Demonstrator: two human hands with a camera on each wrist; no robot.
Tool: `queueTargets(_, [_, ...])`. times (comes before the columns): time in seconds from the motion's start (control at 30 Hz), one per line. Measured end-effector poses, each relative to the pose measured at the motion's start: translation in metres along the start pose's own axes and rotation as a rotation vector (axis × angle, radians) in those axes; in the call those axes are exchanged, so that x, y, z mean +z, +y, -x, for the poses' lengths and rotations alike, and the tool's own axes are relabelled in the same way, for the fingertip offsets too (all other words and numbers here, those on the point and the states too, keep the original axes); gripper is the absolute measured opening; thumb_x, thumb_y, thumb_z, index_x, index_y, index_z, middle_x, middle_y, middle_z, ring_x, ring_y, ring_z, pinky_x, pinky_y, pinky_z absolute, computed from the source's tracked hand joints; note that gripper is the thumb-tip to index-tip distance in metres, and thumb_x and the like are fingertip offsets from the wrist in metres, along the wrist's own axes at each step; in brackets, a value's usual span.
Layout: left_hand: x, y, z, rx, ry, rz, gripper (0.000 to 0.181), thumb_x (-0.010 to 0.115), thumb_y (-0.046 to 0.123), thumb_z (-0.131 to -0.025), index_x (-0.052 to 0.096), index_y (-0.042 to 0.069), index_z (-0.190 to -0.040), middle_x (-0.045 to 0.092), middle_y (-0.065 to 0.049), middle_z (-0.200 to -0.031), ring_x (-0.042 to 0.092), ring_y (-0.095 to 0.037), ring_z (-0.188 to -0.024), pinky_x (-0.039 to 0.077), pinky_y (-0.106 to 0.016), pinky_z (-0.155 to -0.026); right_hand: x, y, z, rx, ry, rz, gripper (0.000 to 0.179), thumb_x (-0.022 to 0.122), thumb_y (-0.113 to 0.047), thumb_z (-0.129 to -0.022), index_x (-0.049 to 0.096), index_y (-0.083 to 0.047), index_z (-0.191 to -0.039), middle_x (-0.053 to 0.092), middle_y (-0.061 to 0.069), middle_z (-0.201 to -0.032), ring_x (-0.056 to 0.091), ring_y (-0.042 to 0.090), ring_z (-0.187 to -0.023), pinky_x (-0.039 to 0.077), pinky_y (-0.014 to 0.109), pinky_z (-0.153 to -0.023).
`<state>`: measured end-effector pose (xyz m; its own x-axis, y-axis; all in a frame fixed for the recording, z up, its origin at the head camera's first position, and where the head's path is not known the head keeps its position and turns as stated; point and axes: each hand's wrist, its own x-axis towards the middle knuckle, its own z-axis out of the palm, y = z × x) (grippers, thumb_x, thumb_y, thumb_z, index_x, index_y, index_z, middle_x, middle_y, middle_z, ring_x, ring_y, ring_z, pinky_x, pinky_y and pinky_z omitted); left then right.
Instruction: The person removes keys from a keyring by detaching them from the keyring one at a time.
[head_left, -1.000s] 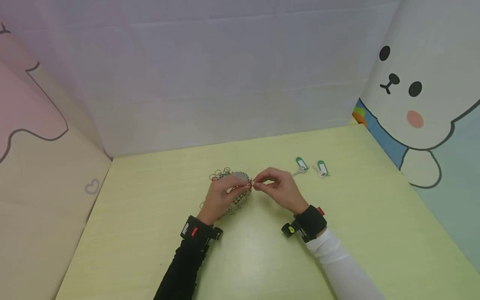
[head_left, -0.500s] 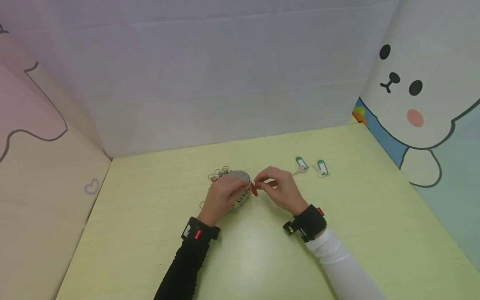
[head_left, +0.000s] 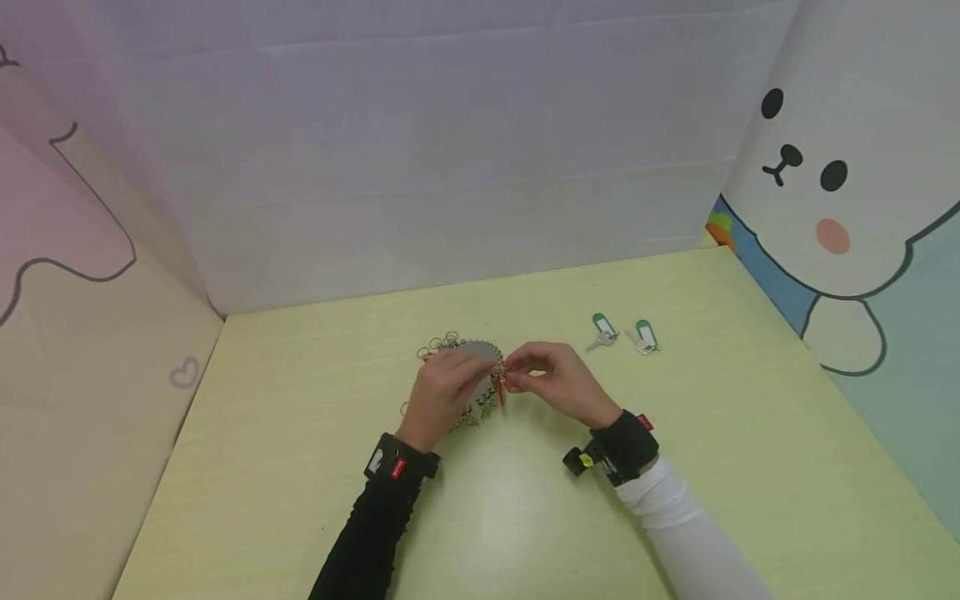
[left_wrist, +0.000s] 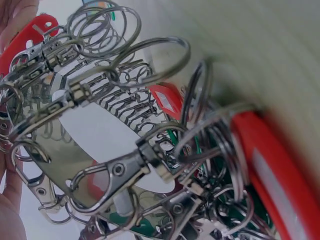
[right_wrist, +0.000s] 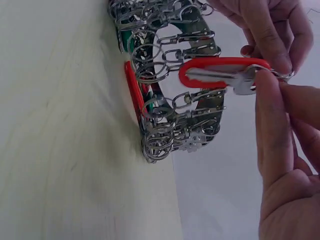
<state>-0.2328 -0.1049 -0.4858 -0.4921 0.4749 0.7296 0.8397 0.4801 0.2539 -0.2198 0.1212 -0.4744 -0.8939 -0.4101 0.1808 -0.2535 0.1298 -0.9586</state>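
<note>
A round rack (head_left: 480, 348) with a pale centre and metal swivel clips around its rim stands on the table. My left hand (head_left: 448, 390) reaches over it, thumb and finger pinching at the rim's right side. My right hand (head_left: 553, 379) meets it there and pinches a small metal ring (right_wrist: 286, 76). From that ring hang a red key tag (right_wrist: 200, 65) and a silver key (right_wrist: 245, 82), in front of the clips in the right wrist view. Close up in the left wrist view are a swivel clip (left_wrist: 107, 172) and another red tag (left_wrist: 272, 175) at the rack.
Two keys with green tags, a nearer-in one (head_left: 603, 325) and one farther right (head_left: 646, 335), lie on the table (head_left: 712, 400) beyond my right hand. A white curtain (head_left: 450, 167) hangs along the table's back edge.
The red tag came into sight between my hands and now hangs lower, nearer the rack's rim. My right hand has shifted slightly down and left; my left hand has barely moved.
</note>
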Motion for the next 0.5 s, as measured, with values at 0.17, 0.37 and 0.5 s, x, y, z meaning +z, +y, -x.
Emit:
queueTargets(0.17, [0.0001, -0.0011, 0.0011, 0.009, 0.014, 0.002, 0.017, 0.081, -0.001, -0.086, 0.08, 0.006, -0.101, 0.078, -0.005, -0.095, 0.075, -0.02, -0.09, 0.059, -0.035, -0.08, -0.0007, -0.0003, 0.0002, 0.116, -0.083, -0.096, 0.017, 0.065, 0.004, -0.099, 0.068, 0.009, -0.115, 0.072, 0.024, -0.104, 0.073, 0.012, -0.089, 0.063, 0.04, -0.084])
queueTargets(0.37, [-0.0004, -0.0013, 0.0019, 0.004, 0.027, 0.026, 0.019, 0.081, -0.004, -0.084, 0.08, 0.005, -0.101, 0.078, -0.007, -0.094, 0.075, -0.022, -0.088, 0.061, -0.034, -0.079, -0.0004, -0.0044, 0.001, 0.181, -0.141, -0.178, 0.014, 0.063, 0.003, -0.101, 0.066, 0.012, -0.111, 0.072, 0.024, -0.103, 0.073, 0.012, -0.087, 0.062, 0.044, -0.087])
queueTargets(0.5, [-0.0014, -0.0015, 0.0015, -0.019, 0.036, 0.048, 0.02, 0.082, -0.004, -0.084, 0.079, 0.004, -0.101, 0.078, -0.007, -0.095, 0.075, -0.023, -0.088, 0.061, -0.034, -0.078, 0.0017, -0.0085, 0.001, 0.14, -0.155, -0.18, 0.013, 0.063, 0.0, -0.102, 0.065, 0.011, -0.108, 0.066, 0.024, -0.101, 0.072, 0.015, -0.083, 0.062, 0.049, -0.083])
